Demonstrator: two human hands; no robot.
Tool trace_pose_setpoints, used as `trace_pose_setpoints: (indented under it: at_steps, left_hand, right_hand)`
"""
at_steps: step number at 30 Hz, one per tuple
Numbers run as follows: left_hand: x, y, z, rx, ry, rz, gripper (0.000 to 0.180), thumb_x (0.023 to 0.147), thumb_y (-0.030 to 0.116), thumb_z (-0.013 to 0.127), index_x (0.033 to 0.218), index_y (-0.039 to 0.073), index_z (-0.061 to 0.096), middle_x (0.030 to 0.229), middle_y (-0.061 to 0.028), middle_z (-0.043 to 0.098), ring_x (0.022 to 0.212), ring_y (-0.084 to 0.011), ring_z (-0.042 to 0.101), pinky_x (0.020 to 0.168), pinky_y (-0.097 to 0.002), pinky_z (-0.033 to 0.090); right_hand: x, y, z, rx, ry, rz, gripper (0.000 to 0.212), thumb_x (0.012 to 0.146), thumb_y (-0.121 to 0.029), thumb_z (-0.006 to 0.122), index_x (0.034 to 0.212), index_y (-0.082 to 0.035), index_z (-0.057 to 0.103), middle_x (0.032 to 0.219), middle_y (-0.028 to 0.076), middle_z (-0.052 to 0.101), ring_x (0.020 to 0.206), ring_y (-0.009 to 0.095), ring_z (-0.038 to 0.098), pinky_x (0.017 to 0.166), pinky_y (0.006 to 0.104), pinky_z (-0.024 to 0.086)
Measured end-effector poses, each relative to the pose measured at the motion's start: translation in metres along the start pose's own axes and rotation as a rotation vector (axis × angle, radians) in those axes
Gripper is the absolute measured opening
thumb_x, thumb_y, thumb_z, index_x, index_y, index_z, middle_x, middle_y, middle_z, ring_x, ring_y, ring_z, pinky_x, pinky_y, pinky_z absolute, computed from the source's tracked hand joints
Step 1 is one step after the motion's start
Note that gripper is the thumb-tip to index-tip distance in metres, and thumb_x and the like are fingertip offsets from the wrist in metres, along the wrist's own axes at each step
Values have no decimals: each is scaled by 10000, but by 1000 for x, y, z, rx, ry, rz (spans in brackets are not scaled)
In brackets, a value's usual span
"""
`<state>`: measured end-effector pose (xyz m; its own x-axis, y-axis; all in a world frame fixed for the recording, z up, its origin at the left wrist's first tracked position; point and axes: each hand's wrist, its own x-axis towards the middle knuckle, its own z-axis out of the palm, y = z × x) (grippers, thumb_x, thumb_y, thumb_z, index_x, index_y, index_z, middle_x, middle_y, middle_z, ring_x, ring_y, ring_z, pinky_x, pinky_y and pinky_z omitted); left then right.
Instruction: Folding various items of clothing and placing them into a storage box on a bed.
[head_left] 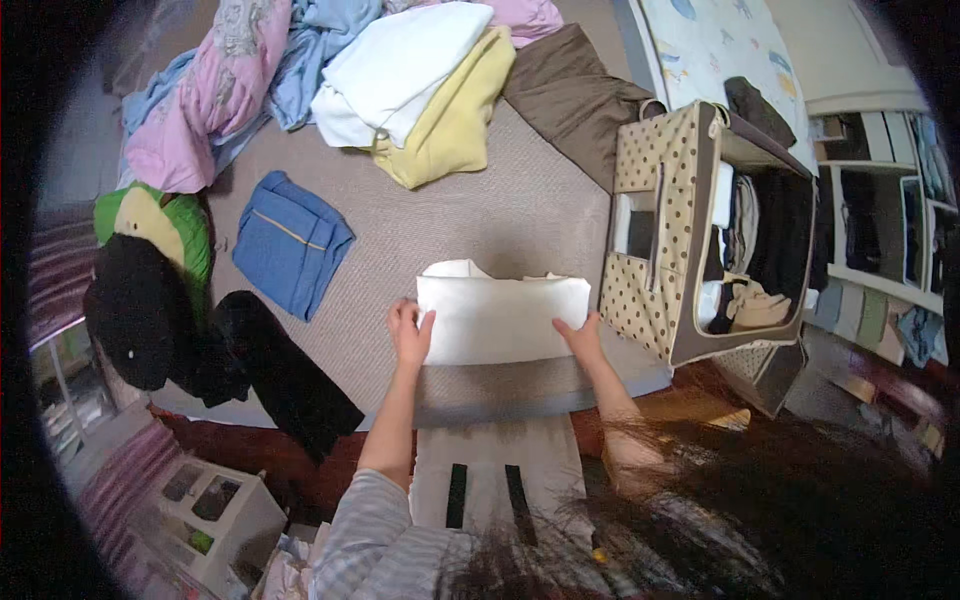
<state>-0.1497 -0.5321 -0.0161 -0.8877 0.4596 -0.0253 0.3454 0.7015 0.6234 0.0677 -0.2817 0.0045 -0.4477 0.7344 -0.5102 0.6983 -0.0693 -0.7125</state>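
Between my two hands is a folded white garment, held up just over the near edge of the bed mat. My left hand grips its left end, thumb in front and fingers behind. At the right end my right hand pinches it the same way. Farther to the left lies a folded pair of blue jeans or similar blue cloth. I cannot make out what kind of garment the white one is.
White and yellow clothes lie at the far side beside brown cloth and a pink garment. A polka-dot storage box with clothes inside stands open at the right. Black clothing and a green plush sit left.
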Motion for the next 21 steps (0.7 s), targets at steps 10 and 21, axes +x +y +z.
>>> trace_pose_setpoints:
  at_steps: [10, 21]
  left_hand:
    - [18, 21, -22, -429, -543, -264, 708, 628, 151, 760, 1198, -68, 402, 1115, -191, 534, 1014, -279, 537, 876, -369, 428]
    - [-76, 109, -29, -1273, -888, -1372, 466, 780, 156, 569, 1194, -17, 443, 1128, -155, 546, 993, -303, 557, 905, -423, 432]
  right_hand:
    - [-52, -28, -7, 310, -295, 254, 580, 739, -250, 696, 1203, 11, 465, 1120, 122, 565, 1011, 209, 524, 846, 320, 426]
    - [-105, -93, -195, 104, -567, -33, 672, 688, -233, 747, 1242, -54, 411, 1164, 111, 538, 1075, 236, 508, 925, 371, 398]
